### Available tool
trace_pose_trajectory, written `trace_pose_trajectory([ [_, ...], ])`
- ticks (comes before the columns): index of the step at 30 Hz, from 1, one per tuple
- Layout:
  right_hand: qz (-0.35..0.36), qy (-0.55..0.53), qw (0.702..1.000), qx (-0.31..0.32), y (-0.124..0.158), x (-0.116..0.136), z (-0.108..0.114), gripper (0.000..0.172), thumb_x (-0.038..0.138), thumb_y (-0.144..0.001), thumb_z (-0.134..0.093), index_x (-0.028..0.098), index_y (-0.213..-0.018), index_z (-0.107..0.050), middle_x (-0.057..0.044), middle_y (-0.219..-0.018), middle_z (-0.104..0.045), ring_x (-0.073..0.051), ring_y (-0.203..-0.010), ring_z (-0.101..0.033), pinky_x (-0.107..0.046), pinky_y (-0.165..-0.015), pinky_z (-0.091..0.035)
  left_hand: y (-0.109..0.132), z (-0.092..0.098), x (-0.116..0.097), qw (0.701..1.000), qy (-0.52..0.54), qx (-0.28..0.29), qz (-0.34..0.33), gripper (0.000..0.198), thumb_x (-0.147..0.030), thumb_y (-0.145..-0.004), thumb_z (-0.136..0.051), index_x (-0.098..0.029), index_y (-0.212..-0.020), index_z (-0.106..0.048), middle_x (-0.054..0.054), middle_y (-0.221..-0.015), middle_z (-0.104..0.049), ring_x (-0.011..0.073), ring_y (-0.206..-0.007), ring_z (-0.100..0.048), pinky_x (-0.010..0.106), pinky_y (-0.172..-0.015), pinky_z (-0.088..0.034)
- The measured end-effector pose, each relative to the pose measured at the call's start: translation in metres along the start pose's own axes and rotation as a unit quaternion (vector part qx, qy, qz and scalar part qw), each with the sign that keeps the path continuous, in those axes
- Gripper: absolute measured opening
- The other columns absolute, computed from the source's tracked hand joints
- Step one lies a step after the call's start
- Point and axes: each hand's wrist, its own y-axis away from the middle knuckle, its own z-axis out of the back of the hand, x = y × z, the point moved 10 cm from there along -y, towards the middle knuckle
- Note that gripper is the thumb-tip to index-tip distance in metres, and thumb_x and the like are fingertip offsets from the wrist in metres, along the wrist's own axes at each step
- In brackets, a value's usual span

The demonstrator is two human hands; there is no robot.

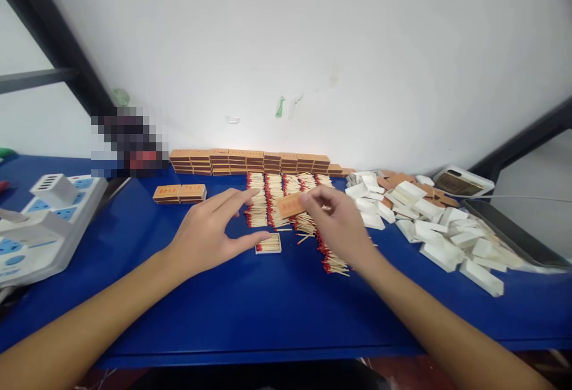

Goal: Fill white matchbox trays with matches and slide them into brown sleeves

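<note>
Between the thumb and fingers of my right hand [337, 220] is an orange matchbox sleeve [289, 205], held above the loose matches. My left hand [214, 226] has its fingers spread, and nothing is in its grip. Its thumb tip reaches the edge of a white matchbox tray [274, 251] that holds matches with red heads; whether it touches cannot be told. Behind both hands lie rows of red-headed matches [274, 190], partly covered by the right hand. Two orange matchboxes [166, 194] sit side by side beyond the left hand.
Stacked matchboxes [245, 161] line the wall. White trays [440, 229] are heaped at right, with orange sleeves [393, 181] behind them. A phone [465, 181] and a dark container [513, 235] stand at far right. Power strips [67, 223] with plugs occupy the left of the blue table [268, 318].
</note>
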Motion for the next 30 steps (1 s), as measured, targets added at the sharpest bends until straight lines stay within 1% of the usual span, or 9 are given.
trace_pose_trajectory([
  [3,-0.020,-0.063,0.996,0.060,0.021,0.010,-0.035,0.040,0.056,-0.101,-0.062,0.022,-0.079,-0.061,0.001,-0.070,-0.058,-0.015,-0.063,-0.051,-0.029,-0.058,-0.040,0.000,-0.005,-0.005,1.000,0.014,0.015,-0.020,0.054,-0.048,-0.094,-0.081,-0.015,-0.135,-0.066,0.009,-0.111,-0.076,0.0188,-0.088,-0.072,0.028,-0.074,-0.059],
  [10,-0.047,-0.113,0.983,0.134,0.021,0.000,-0.049,0.047,0.066,-0.098,-0.066,0.021,-0.082,-0.062,0.002,-0.072,-0.055,-0.014,-0.063,-0.051,-0.029,-0.057,-0.041,0.000,-0.011,-0.008,0.998,0.042,0.033,-0.034,0.034,-0.036,-0.098,-0.077,-0.017,-0.125,-0.071,0.007,-0.105,-0.076,0.0178,-0.088,-0.072,0.028,-0.077,-0.060],
  [12,-0.022,-0.092,0.986,0.136,0.021,0.000,-0.046,0.044,0.061,-0.104,-0.059,0.021,-0.086,-0.062,0.001,-0.074,-0.057,-0.015,-0.064,-0.052,-0.029,-0.058,-0.042,-0.001,-0.012,-0.002,0.997,0.053,0.047,-0.021,0.033,-0.034,-0.097,-0.077,-0.018,-0.125,-0.070,0.008,-0.113,-0.074,0.0175,-0.092,-0.072,0.028,-0.079,-0.060],
  [15,0.078,0.017,0.988,0.130,0.023,0.009,-0.038,0.032,0.048,-0.110,-0.053,0.021,-0.096,-0.064,-0.004,-0.086,-0.065,-0.018,-0.077,-0.060,-0.033,-0.070,-0.048,-0.003,-0.012,0.013,0.996,0.071,0.060,0.004,0.033,-0.031,-0.097,-0.077,-0.020,-0.127,-0.069,0.008,-0.123,-0.070,0.0144,-0.090,-0.068,0.026,-0.077,-0.058],
  [17,0.150,0.100,0.972,0.153,0.028,0.015,-0.041,0.026,0.046,-0.106,-0.062,0.020,-0.104,-0.067,-0.008,-0.098,-0.068,-0.023,-0.091,-0.063,-0.039,-0.082,-0.052,-0.004,-0.013,0.026,0.994,0.084,0.065,0.025,0.033,-0.030,-0.097,-0.077,-0.021,-0.128,-0.069,0.006,-0.118,-0.070,0.0124,-0.083,-0.064,0.025,-0.073,-0.057],
  [19,0.188,0.151,0.952,0.190,0.035,0.015,-0.048,0.033,0.048,-0.099,-0.074,0.019,-0.114,-0.070,-0.011,-0.108,-0.068,-0.029,-0.103,-0.063,-0.045,-0.091,-0.054,-0.004,-0.013,0.037,0.993,0.082,0.070,0.041,0.033,-0.031,-0.095,-0.079,-0.021,-0.125,-0.070,0.004,-0.111,-0.071,0.0121,-0.079,-0.062,0.024,-0.070,-0.056],
  [22,0.205,0.181,0.935,0.225,0.041,0.014,-0.058,0.044,0.044,-0.095,-0.080,0.017,-0.128,-0.069,-0.014,-0.116,-0.066,-0.032,-0.111,-0.061,-0.051,-0.097,-0.055,-0.002,-0.016,0.043,0.992,0.086,0.083,0.049,0.032,-0.032,-0.093,-0.082,-0.021,-0.122,-0.071,0.003,-0.106,-0.071,0.0119,-0.078,-0.062,0.025,-0.070,-0.055],
  [26,0.217,0.187,0.928,0.238,0.043,0.016,-0.065,0.030,0.036,-0.094,-0.080,0.018,-0.117,-0.072,-0.013,-0.111,-0.066,-0.032,-0.109,-0.060,-0.051,-0.095,-0.057,0.002,-0.023,0.043,0.983,0.128,0.113,0.067,0.033,-0.031,-0.094,-0.080,-0.023,-0.125,-0.070,0.003,-0.110,-0.072,0.0115,-0.081,-0.064,0.024,-0.071,-0.056],
  [30,0.219,0.162,0.935,0.226,0.035,0.014,-0.053,0.025,0.034,-0.095,-0.080,0.019,-0.113,-0.070,-0.012,-0.109,-0.068,-0.029,-0.105,-0.063,-0.046,-0.091,-0.058,0.002,-0.027,0.049,0.977,0.146,0.123,0.096,0.034,-0.035,-0.091,-0.083,-0.023,-0.121,-0.074,0.001,-0.099,-0.074,0.0116,-0.075,-0.065,0.023,-0.067,-0.055],
])
